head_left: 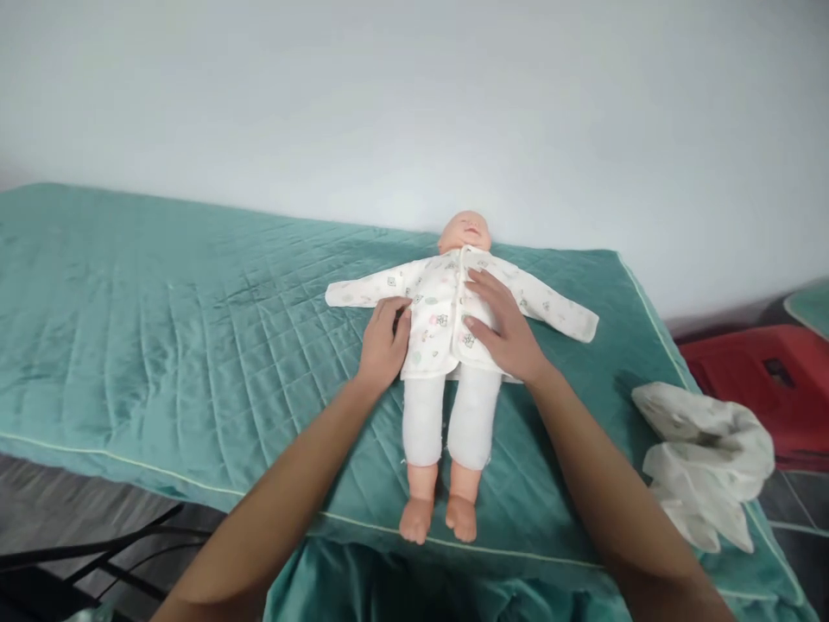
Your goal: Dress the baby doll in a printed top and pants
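Note:
A baby doll (pixel 424 510) lies on its back, its head toward the wall and its bare feet toward me. It wears a white printed jacket (pixel 431 333) with the front closed and both sleeves spread out, and white trousers (pixel 422 419). My right hand (pixel 502 324) rests open on the jacket's front, fingers spread over the chest. Against the jacket's side, near the doll's waist, my left hand (pixel 385 341) touches the cloth with its fingers slightly bent and apart.
A green quilted cover (pixel 194 345) spreads beneath the doll, reaching the pale wall (pixel 389 112). Crumpled white printed cloth (pixel 705 458) lies at the right corner. Beyond that edge is a red plastic object (pixel 757 380). A black metal frame (pixel 97 549) stands at lower left.

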The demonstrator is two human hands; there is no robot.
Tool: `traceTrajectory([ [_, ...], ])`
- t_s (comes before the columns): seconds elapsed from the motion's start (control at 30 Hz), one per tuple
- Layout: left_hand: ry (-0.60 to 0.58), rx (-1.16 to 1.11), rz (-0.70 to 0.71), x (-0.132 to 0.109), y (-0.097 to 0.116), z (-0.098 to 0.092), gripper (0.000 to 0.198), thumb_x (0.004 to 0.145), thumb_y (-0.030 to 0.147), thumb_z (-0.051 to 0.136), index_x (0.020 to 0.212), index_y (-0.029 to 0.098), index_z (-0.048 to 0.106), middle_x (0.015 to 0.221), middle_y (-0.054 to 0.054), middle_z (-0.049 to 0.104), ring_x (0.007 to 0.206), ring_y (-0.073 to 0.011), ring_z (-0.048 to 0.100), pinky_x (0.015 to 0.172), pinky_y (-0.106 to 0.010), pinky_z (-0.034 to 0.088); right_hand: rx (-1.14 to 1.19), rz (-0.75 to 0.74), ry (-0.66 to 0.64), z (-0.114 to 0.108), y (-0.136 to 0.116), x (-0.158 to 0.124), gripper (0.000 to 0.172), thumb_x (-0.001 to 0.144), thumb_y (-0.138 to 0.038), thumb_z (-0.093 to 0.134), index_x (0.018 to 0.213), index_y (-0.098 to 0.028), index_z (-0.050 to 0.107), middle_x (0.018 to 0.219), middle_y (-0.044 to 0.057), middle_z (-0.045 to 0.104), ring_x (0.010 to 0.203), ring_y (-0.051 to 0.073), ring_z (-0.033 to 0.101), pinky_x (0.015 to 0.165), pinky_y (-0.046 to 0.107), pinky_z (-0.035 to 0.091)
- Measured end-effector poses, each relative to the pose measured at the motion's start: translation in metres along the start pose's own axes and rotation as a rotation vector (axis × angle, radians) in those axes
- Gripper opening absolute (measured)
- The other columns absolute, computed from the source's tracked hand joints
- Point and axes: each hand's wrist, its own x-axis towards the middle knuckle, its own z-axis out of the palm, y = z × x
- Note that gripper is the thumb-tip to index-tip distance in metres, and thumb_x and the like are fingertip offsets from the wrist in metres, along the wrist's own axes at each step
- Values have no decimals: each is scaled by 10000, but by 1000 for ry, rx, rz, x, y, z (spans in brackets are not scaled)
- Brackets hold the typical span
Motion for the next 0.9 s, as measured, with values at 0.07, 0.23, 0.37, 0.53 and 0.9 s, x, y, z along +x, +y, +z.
traceTrajectory([
  [0.07,-67,-33,-74,-13,-6,-7,231,975,281,477,1147,205,611,1159,-88,681,1080,-211,638,965,-375,508,18,23,15,0,-1,-9,481,987,-411,563,1454,-319,493,1603,48,421,1536,258,288,1269,534,233],
  [0.23,-281,74,-138,-30,-4,-19,131,878,195,526,987,204,598,965,-63,697,915,-226,647,872,-388,506,98,175,111,-4,-10,-55,533,980,-426,583,1487,-323,453,1627,57,376,1518,261,321,1260,525,250],
  [0.37,-364,78,-138,-42,3,-27,259,805,162,566,1059,212,573,1022,-71,700,950,-259,652,879,-416,493,78,303,165,-9,-17,-94,568,959,-391,612,1490,-293,436,1564,98,445,1446,264,415,1185,514,363],
  [0.53,-388,94,-103,-50,7,-34,484,737,227,700,1203,240,571,1144,-89,704,1067,-324,654,994,-481,443,-208,423,213,-8,-19,-108,506,870,-342,650,1346,-203,548,1255,135,621,1134,282,591,999,491,483],
  [0.9,-317,198,-49,-57,2,-28,384,825,196,492,1201,189,567,1115,-104,692,972,-275,642,881,-417,483,-315,720,219,-9,-25,-101,373,818,-303,549,1162,-193,639,731,-9,603,676,202,557,653,316,379],
])
